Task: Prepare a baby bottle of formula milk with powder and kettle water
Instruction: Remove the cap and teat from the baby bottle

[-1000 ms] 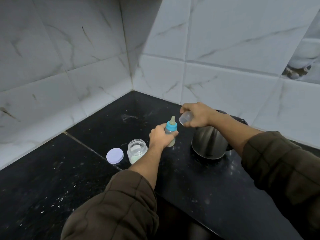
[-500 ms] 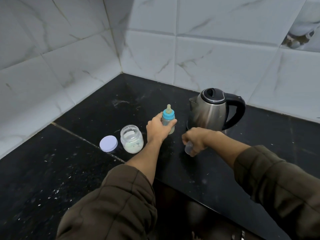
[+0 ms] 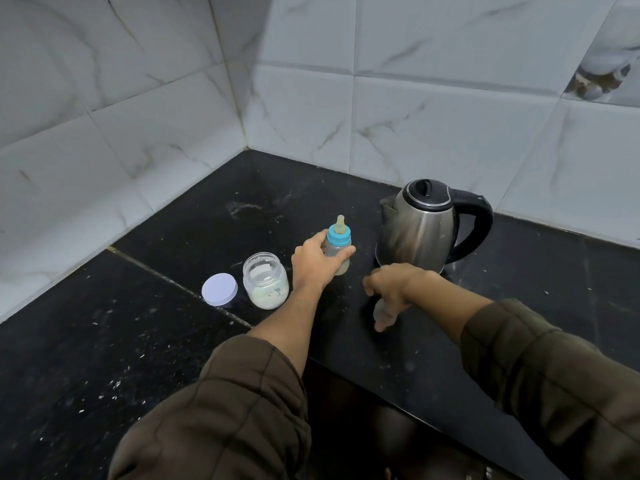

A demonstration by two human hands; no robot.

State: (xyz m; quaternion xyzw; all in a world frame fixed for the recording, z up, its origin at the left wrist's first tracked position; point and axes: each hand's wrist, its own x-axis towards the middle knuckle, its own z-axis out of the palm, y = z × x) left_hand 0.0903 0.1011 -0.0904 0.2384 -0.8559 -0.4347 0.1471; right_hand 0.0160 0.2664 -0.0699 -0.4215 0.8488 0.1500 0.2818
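The left hand (image 3: 313, 263) is gripping the small clear baby bottle with the blue collar and pale teat (image 3: 338, 249), fingers (image 3: 346, 252) wrapped round the body, holding it upright on the black speckled stone table (image 3: 104, 341); the grip appears meant to steady the bottle for opening. The bottle is standing at centre, with a pale residue showing at its base.

The right hand (image 3: 391, 289), at 4 o'clock from the bottle, is setting a clear plastic bottle cap (image 3: 381, 311) on the table, fingers loosely curled over it; whether contact is being kept cannot be told. Parking the cap there is judged to be freeing that hand for the collar.

The stainless steel kettle with black lid and handle (image 3: 420, 230) is standing at 3 o'clock, spout facing the bottle. The open glass jar of white powder (image 3: 266, 280) is sitting at 8 o'clock, its round lilac lid (image 3: 220, 288) lying just beside it, ready for scooping.
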